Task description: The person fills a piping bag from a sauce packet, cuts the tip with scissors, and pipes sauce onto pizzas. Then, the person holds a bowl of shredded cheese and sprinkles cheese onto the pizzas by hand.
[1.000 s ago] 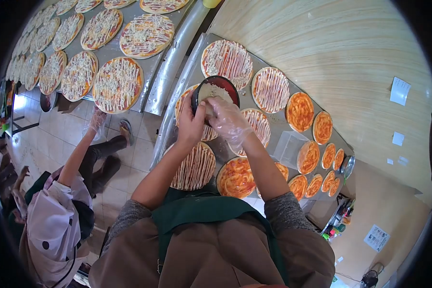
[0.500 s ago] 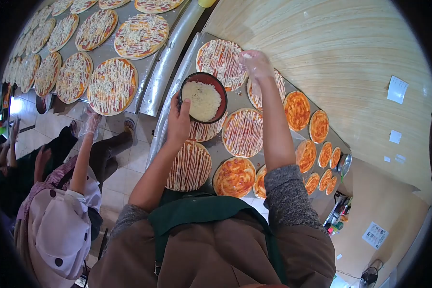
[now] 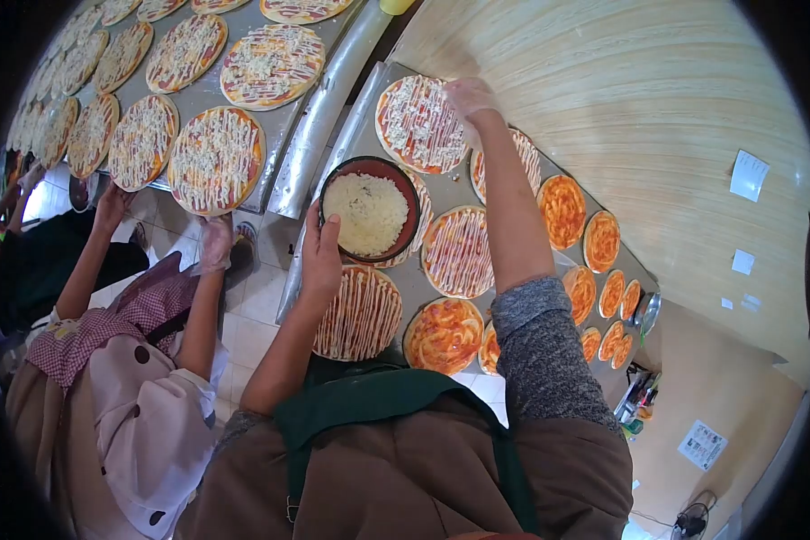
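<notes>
My left hand [image 3: 322, 256] grips the rim of a dark bowl [image 3: 413, 222], thumb over the edge. White grated cheese [image 3: 366, 214] fills much of the bowl, which is held above the metal table. In a clear plastic glove, my right hand [image 3: 471, 99] hangs over the right edge of the farthest pizza [image 3: 421, 124]. Its fingers are curled inward; the cheese in them is mostly hidden. That pizza has sauce stripes and cheese scattered mainly on its left part. Striped pizzas [image 3: 457, 252] [image 3: 358, 313] without cheese lie nearer me.
Bases with only red sauce [image 3: 562, 211] continue along the table's right side, beside a wood-patterned wall [image 3: 603, 81]. At left, another metal table [image 3: 274, 171] carries several cheese-topped pizzas [image 3: 216, 160]. A co-worker's gloved hand [image 3: 214, 243] and bare hand [image 3: 111, 209] are at its edge.
More cheese lies on the farthest pizza's left part. My right hand has turned slightly at its right edge. The bowl has moved a little nearer and left. The co-worker's hands have come to the other table.
</notes>
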### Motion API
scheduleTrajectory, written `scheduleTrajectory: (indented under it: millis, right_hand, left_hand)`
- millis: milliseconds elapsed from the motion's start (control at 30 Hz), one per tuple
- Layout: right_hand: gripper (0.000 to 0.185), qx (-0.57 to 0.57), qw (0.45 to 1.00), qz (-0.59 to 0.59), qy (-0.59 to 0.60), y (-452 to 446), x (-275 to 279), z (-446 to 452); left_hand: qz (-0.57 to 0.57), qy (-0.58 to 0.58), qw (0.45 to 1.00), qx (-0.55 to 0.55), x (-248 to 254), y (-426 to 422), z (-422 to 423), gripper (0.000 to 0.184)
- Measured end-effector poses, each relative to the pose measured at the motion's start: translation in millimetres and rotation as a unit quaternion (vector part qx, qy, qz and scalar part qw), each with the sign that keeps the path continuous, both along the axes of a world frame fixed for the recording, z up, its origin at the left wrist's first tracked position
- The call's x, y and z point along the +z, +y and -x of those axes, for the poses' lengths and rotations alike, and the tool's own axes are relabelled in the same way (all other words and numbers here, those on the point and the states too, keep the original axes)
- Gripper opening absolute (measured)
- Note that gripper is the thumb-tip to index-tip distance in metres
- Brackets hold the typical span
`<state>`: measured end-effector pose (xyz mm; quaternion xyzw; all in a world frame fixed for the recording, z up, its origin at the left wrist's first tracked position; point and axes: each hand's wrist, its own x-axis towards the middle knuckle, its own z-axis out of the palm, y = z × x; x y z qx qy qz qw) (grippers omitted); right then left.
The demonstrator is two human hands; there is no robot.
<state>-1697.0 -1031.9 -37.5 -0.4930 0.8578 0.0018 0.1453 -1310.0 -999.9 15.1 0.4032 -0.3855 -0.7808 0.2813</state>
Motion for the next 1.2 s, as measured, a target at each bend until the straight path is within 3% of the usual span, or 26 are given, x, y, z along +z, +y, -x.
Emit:
scheduleTrajectory:
  millis: [100,200,400,533,700,800,900,1000,1100,1200]
  right_hand:
    - [0.025,0.036,0.996,0.014,0.077,-14.6,3.4,-15.9]
    - [0.026,-0.107,0.993,-0.004,0.056,-25.2,5.4,-17.1]
    - [0.025,-0.008,0.999,-0.035,0.037,14.5,3.0,19.0]
    - [0.022,-0.116,0.992,-0.044,-0.007,34.2,-18.6,32.7]
    - [0.017,-0.178,0.981,0.046,-0.066,65.4,-24.7,14.3]
    - [0.017,-0.296,0.947,0.071,-0.101,73.0,-46.1,16.1]
    - [0.019,-0.238,0.967,0.087,-0.023,74.1,-50.4,23.5]
    - [0.018,-0.255,0.957,0.131,-0.045,85.1,-68.9,40.6]
    - [0.018,-0.318,0.934,0.080,-0.145,73.5,-81.3,37.7]
    - [0.017,-0.193,0.975,0.090,-0.069,56.0,-84.1,31.2]
  left_hand:
    - [-0.016,0.009,1.000,-0.006,3.0,1.7,-1.9,0.043]
    - [-0.026,0.003,1.000,-0.014,2.0,2.5,-1.3,0.044]
    - [-0.038,0.005,0.999,-0.024,-5.1,-4.5,11.6,0.045]
    - [-0.051,0.006,0.998,-0.034,-2.8,-7.5,19.8,0.044]
    - [-0.051,-0.012,0.998,-0.046,-17.8,-6.3,30.0,0.045]
    - [-0.048,-0.015,0.997,-0.057,-25.0,-2.1,43.6,0.045]
    - [-0.032,-0.025,0.997,-0.067,-31.8,-0.8,58.7,0.045]
    - [-0.035,-0.034,0.996,-0.070,-34.0,2.1,72.7,0.045]
    - [-0.051,-0.033,0.996,-0.062,-42.3,1.7,81.8,0.046]
    - [-0.049,-0.042,0.995,-0.077,-53.7,1.7,90.6,0.047]
